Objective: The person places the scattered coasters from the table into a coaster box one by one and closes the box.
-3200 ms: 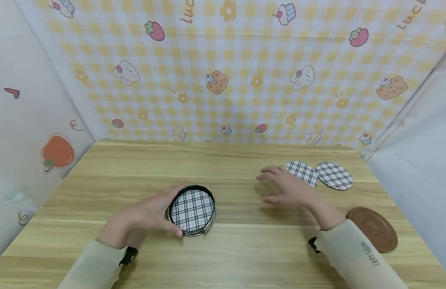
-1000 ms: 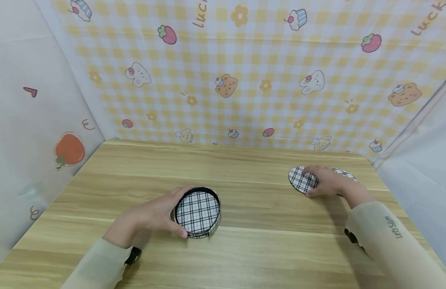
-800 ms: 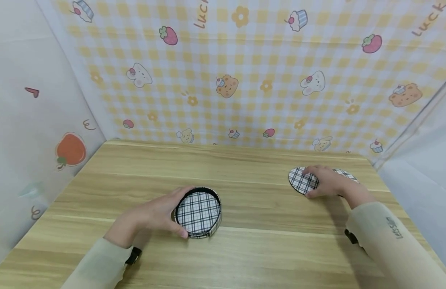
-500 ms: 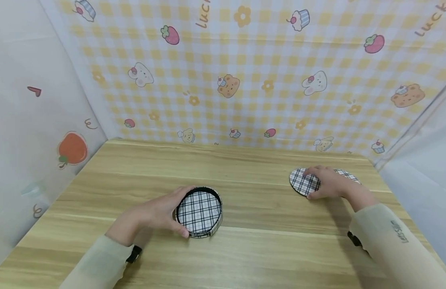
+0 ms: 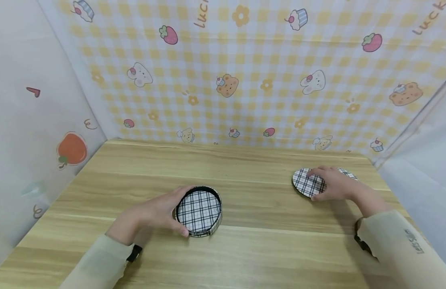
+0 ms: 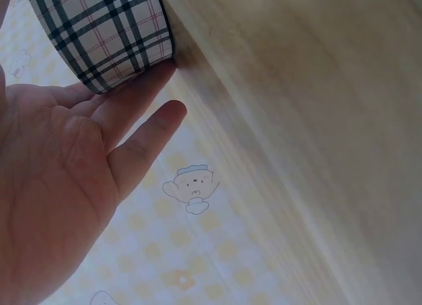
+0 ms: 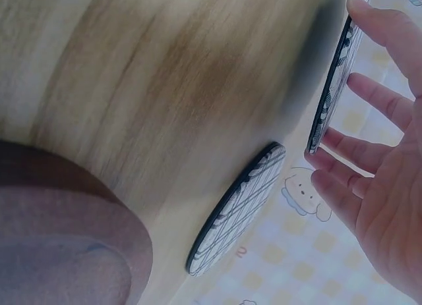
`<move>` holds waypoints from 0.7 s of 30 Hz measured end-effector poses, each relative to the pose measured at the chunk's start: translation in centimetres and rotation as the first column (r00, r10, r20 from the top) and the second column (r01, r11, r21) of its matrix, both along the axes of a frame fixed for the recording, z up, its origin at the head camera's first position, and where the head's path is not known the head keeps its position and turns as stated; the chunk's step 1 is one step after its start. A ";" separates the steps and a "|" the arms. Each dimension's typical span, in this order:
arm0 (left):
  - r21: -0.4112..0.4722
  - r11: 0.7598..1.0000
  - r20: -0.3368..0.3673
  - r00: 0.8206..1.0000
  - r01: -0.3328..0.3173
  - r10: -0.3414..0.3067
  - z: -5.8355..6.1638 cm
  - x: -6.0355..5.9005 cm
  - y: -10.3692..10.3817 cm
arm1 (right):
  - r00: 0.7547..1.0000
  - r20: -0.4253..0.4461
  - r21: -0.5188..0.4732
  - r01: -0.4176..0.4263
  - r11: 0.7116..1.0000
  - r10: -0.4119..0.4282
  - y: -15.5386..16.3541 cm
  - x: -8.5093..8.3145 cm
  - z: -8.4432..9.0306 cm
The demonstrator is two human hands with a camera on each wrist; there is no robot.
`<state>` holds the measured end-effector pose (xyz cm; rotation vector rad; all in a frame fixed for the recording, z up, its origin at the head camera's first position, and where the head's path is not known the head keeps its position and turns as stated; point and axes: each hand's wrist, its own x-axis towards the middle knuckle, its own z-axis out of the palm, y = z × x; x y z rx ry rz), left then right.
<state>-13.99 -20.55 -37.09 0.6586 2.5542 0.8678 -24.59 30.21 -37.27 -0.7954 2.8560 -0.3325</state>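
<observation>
Two hands [image 5: 154, 212] on plaid coasters [image 5: 307, 184]

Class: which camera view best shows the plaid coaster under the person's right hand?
The right wrist view: the plaid coaster shows edge-on, lifted between the fingers. In the head view the right hand partly covers it. The left wrist view misses it.

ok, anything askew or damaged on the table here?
No damage or spill shows. One plaid coaster is tipped up off the table, its edge lifted by the right hand; the other lies flat. The left hand holds the round holder, which sits level.
</observation>
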 end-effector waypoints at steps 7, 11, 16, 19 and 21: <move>-0.007 1.000 -0.005 1.000 -0.003 0.003 0.0 0.0 0.0 | 1.000 -0.021 -0.021 0.002 1.000 -0.003 0.0 0.9 0.3; -0.008 1.000 -0.012 1.000 0.000 0.000 -0.1 0.0 -0.1 | 0.999 -0.041 -0.026 -0.011 1.000 0.010 0.0 1.3 0.4; -0.004 1.000 -0.012 1.000 0.002 -0.002 -0.2 0.1 -0.2 | 0.998 -0.065 -0.033 -0.025 0.999 0.023 -0.2 2.0 0.7; -0.006 1.000 -0.010 1.000 0.000 0.000 -0.1 0.1 -0.1 | 0.997 -0.072 -0.039 -0.036 0.999 0.033 -0.4 2.3 0.8; -0.008 1.000 -0.010 1.000 0.000 0.000 0.0 0.1 0.0 | 0.997 -0.073 -0.039 -0.042 0.998 0.039 -0.6 2.6 0.9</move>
